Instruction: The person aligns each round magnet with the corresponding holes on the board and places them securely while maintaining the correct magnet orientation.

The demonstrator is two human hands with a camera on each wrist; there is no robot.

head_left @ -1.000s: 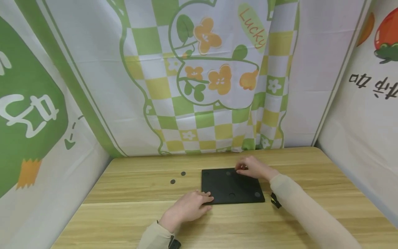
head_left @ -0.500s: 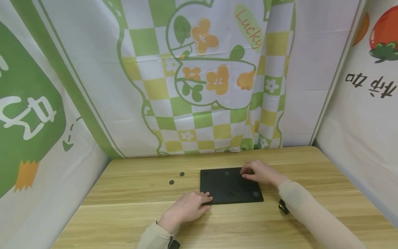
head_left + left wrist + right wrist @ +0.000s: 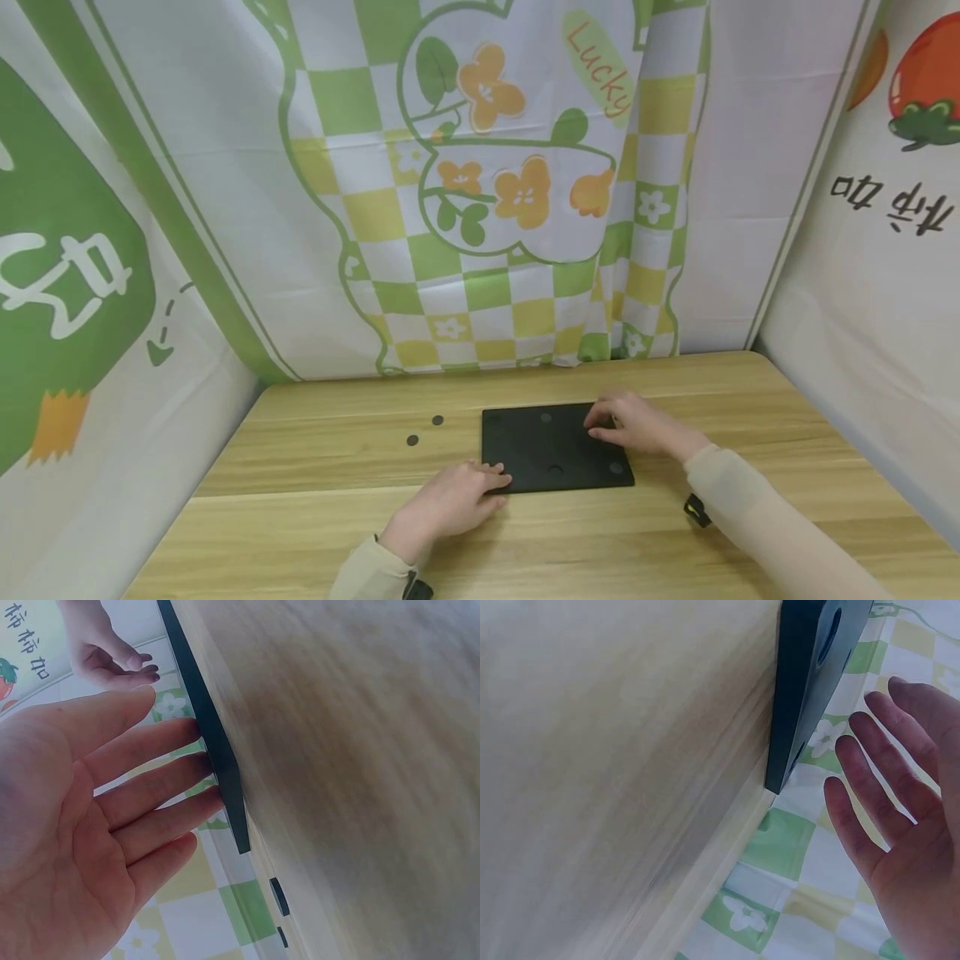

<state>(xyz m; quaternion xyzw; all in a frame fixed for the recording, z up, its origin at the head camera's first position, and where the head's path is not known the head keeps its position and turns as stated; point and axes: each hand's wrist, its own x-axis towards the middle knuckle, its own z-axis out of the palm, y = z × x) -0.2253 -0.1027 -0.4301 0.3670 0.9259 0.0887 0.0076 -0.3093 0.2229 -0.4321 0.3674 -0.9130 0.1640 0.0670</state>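
Note:
A flat black rectangular board [image 3: 525,446] with several round spots on its face lies on the table. My left hand [image 3: 453,500] rests its fingertips on the board's near left corner, fingers fairly straight, as the left wrist view shows too. Over the board's right part is my right hand [image 3: 637,425], fingers loosely bent. In the right wrist view those fingers [image 3: 874,772] are spread, hold nothing and stand apart from the board [image 3: 795,697]. Left of the board, two small dark discs, one farther [image 3: 438,421] and one nearer [image 3: 412,440], lie flat on the wood.
The wood-grain table [image 3: 315,467] ends at a checkered, flower-printed curtain [image 3: 495,292] behind. Printed white cloth walls close off the left and right sides. Each wrist wears a dark band, such as the right one [image 3: 697,510].
My right hand has moved right and a little nearer from the board's far edge, and its fingers look looser. My left hand stays on the corner. The board and discs lie unmoved.

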